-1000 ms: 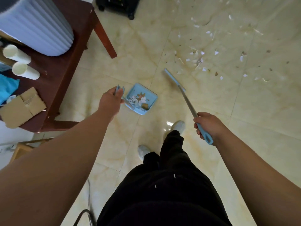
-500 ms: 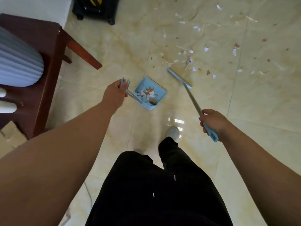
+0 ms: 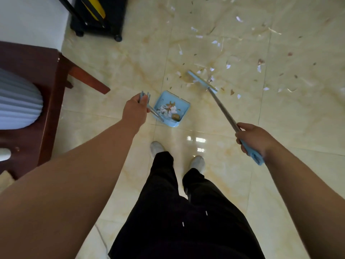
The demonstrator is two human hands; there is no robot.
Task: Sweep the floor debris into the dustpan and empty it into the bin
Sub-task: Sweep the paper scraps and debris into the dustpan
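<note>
Soft daylight, floor glare, edge distortion

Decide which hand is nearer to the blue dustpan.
Left. The left hand grips the dustpan by its handle, just left of the pan; the right hand holds the broom well off to its right.

blk cart cut at top; ribbed bin cut left; debris can't id
</note>
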